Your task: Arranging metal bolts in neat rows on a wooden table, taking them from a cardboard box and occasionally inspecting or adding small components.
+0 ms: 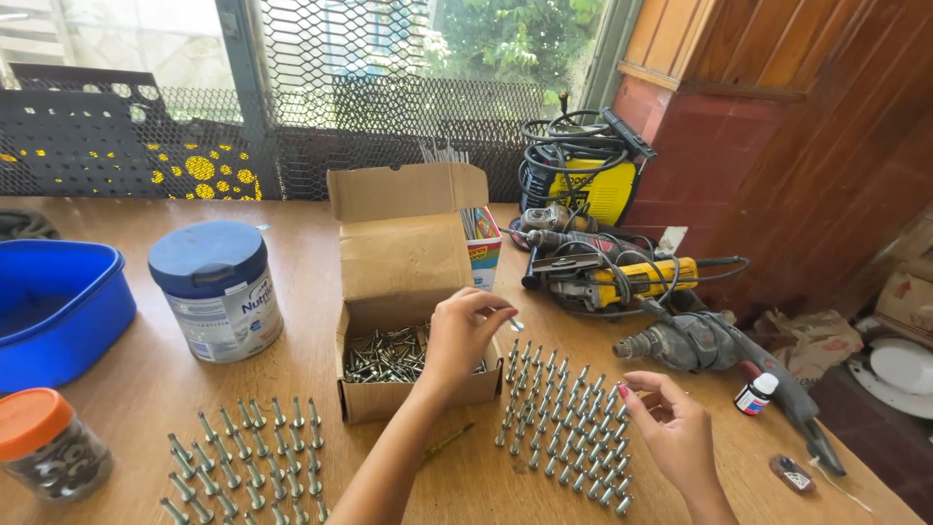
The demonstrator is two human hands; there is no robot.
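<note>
My left hand (462,335) hovers over the open cardboard box (400,282) and pinches a single screw (516,324) between thumb and fingertips at the box's right side. The box holds a heap of loose metal screws (387,355). My right hand (671,428) is open, palm turned up, fingers apart, just right of a block of screws (564,418) standing upright in rows on the wooden table (292,389). A second block of standing screws (248,457) is at the lower left.
A blue-lidded tin (219,292), a blue plastic tub (53,306) and an orange-lidded jar (49,457) are on the left. Power tools with cables (622,277), a drill (700,345), a small bottle (755,394) and a yellow machine (583,170) crowd the right. Mesh window behind.
</note>
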